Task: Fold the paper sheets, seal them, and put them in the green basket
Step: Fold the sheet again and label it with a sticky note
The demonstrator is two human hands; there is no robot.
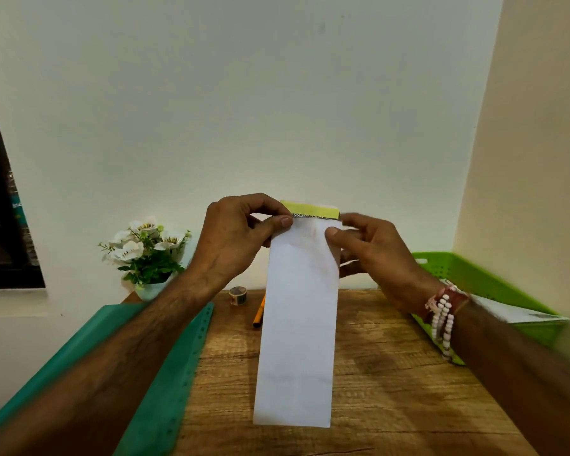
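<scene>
A long, narrow folded white paper sheet (298, 324) is held upright above the wooden table (375, 373). A yellow strip with a patterned tape edge (311, 210) runs across its top end. My left hand (241, 238) pinches the top left corner between thumb and fingers. My right hand (372, 255) pinches the top right edge, with its thumb on the front of the sheet. The green basket (474, 278) stands at the right of the table, with a white folded sheet (520, 314) lying inside it.
A small roll of patterned tape (238, 295) and an orange pen (259, 312) lie at the back of the table. A green plastic folder (152, 373) covers the table's left side. A white pot of artificial flowers (145, 251) stands back left against the wall.
</scene>
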